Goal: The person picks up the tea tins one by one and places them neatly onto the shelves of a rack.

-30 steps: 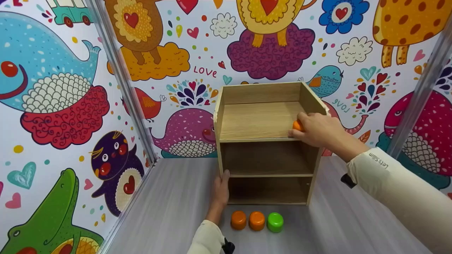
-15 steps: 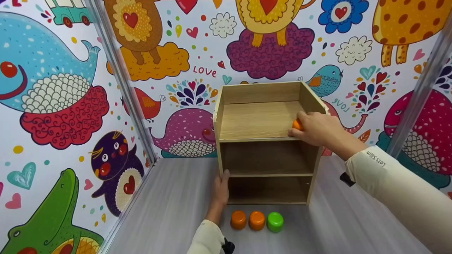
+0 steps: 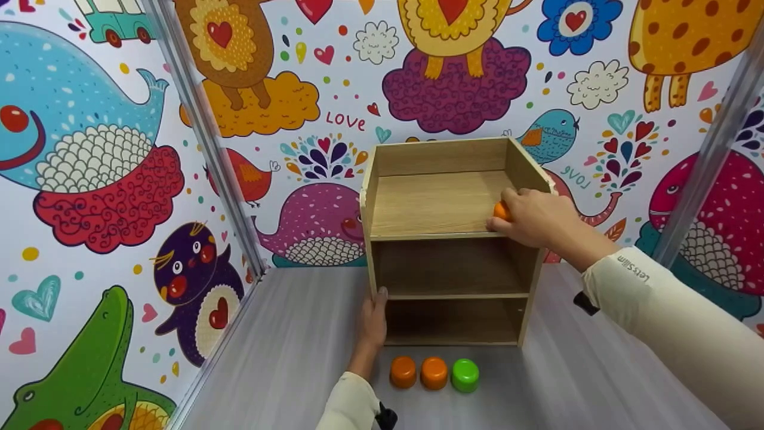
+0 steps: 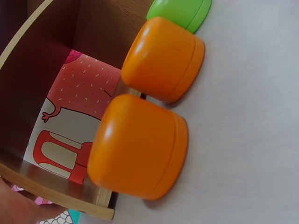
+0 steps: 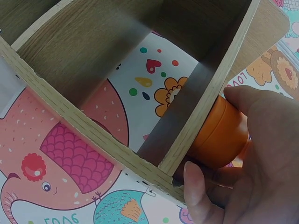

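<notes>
A wooden three-tier shelf [image 3: 441,206] stands upright on the table. My left hand [image 3: 373,322] rests at its lower left side panel; in the left wrist view part of that hand [image 4: 18,207] lies along the panel's outer face, and its other fingers are hidden. On the right end of the top board, my right hand [image 3: 537,218] grips a small orange tub [image 3: 501,211]. The right wrist view shows the fingers curled round the same orange tub [image 5: 220,134], beside the board's edge. Two more orange tubs [image 3: 403,372] and a green tub [image 3: 465,375] stand in a row before the shelf.
The grey table [image 3: 286,340] extends to both sides of the shelf. Cartoon-printed wall panels [image 3: 334,54] enclose the back and sides, with a metal post [image 3: 203,137] at the left corner and another post [image 3: 704,179] at the right.
Both hands keep their places and the orange tub stays in the right hand. Only a very slight shift of the right forearm and of the head view shows.
</notes>
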A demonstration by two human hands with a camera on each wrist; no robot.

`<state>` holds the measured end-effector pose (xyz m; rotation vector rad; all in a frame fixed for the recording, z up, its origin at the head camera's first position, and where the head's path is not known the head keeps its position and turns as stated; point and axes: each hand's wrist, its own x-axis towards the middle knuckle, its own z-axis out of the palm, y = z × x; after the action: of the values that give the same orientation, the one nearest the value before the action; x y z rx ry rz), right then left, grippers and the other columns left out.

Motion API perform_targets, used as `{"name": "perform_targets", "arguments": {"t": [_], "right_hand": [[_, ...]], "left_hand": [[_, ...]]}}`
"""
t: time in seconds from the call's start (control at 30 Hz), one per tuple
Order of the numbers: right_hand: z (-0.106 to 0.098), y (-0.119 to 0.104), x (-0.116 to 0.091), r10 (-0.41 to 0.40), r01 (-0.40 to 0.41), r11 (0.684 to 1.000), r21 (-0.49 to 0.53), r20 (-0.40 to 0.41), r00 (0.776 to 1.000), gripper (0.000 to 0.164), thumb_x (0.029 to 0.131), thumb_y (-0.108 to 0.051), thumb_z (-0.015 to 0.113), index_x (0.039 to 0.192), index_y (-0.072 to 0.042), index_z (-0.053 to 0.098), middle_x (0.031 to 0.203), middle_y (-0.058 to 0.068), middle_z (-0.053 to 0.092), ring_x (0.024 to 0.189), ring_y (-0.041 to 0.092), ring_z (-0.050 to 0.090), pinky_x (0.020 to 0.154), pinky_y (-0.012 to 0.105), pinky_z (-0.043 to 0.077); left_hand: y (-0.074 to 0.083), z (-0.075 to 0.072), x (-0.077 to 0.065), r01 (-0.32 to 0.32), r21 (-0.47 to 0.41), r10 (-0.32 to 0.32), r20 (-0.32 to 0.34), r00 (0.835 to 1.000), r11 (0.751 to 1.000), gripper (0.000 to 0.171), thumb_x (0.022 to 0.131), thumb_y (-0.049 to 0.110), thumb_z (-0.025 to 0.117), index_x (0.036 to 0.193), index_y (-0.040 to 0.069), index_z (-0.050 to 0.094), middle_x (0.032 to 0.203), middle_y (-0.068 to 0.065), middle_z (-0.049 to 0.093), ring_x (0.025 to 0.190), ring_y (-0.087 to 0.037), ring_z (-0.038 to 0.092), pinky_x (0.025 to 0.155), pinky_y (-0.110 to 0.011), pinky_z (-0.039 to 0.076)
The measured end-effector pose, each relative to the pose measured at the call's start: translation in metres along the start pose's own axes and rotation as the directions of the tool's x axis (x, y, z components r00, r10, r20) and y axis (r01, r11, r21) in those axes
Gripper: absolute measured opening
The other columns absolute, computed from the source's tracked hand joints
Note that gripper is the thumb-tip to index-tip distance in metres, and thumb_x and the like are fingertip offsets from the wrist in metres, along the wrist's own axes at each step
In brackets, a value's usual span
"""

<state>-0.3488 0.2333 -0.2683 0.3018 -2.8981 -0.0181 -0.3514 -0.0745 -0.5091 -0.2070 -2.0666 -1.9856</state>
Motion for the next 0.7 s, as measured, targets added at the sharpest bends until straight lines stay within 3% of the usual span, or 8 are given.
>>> {"name": "perform_targets", "arguments": {"t": [0.23, 0.5, 0.7], "right_hand": [[-0.0007, -0.0002, 0.0003, 0.002, -0.002, 1.0, 0.004, 0.011, 1.0, 0.06, 0.096, -0.061, 0.057, 0.123, -0.008, 0.053, 0.092, 0.014, 0.057, 0.077, 0.031, 0.056, 0.059, 0.043, 0.046], [0.0, -0.0022, -0.0036, -0.003, 0.003, 1.0, -0.017, -0.003, 1.0, 0.063, 0.095, -0.064, 0.056, 0.124, -0.008, 0.05, 0.096, 0.016, 0.058, 0.078, 0.032, 0.058, 0.059, 0.044, 0.049], [-0.0032, -0.0062, -0.0077, 0.0, -0.001, 0.999, -0.039, -0.043, 0.999, 0.067, 0.095, -0.061, 0.059, 0.132, -0.006, 0.049, 0.107, 0.021, 0.058, 0.083, 0.035, 0.06, 0.063, 0.052, 0.055]], "left_hand": [[-0.0019, 0.0049, 0.0012, -0.007, -0.001, 0.007, -0.05, 0.999, 1.0, 0.027, 0.11, 0.024, 0.046, 0.106, 0.0, 0.057, 0.133, -0.024, 0.061, 0.129, -0.039, 0.054, 0.111, -0.054, 0.04], [-0.0005, 0.0049, -0.0001, -0.007, 0.001, 0.007, -0.049, 0.999, 1.0, 0.036, 0.109, 0.024, 0.047, 0.126, -0.007, 0.055, 0.137, -0.027, 0.059, 0.131, -0.041, 0.053, 0.112, -0.057, 0.038], [0.0003, 0.0064, 0.0018, -0.025, 0.013, 0.026, -0.074, 0.997, 1.0, 0.022, 0.108, 0.021, 0.049, 0.1, 0.001, 0.054, 0.111, -0.016, 0.061, 0.11, -0.03, 0.058, 0.102, -0.049, 0.044]]}}
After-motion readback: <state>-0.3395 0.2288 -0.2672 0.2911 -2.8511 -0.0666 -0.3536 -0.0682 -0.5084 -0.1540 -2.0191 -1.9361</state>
